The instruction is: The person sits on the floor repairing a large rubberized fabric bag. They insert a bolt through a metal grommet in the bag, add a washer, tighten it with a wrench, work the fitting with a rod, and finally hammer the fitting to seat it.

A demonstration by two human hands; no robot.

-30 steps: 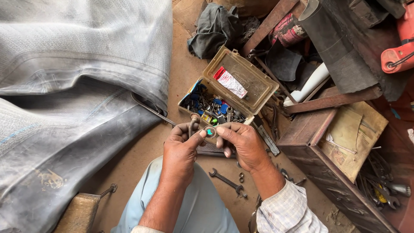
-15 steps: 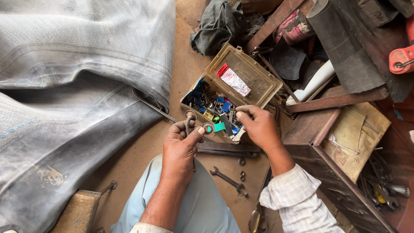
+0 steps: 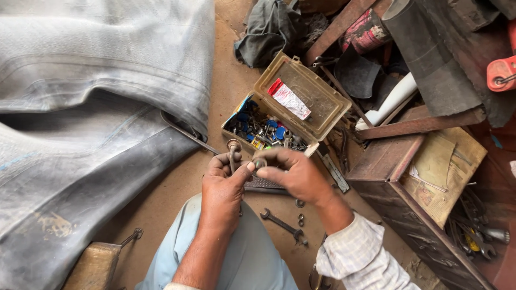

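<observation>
Valve stem (image 3: 233, 153) gripped upright in left hand (image 3: 223, 188); right hand (image 3: 293, 174) pinches small ring (image 3: 259, 162) beside it, near open parts box (image 3: 279, 121).

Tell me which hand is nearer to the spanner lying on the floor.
Right. The right hand is just above the spanner, its wrist close beside it. The left hand is farther to the left, over the knee, holding a small metal part.

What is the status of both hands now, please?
Left hand holds a metal valve stem. Right hand pinches a small ring beside it. Open parts box just beyond.
</observation>
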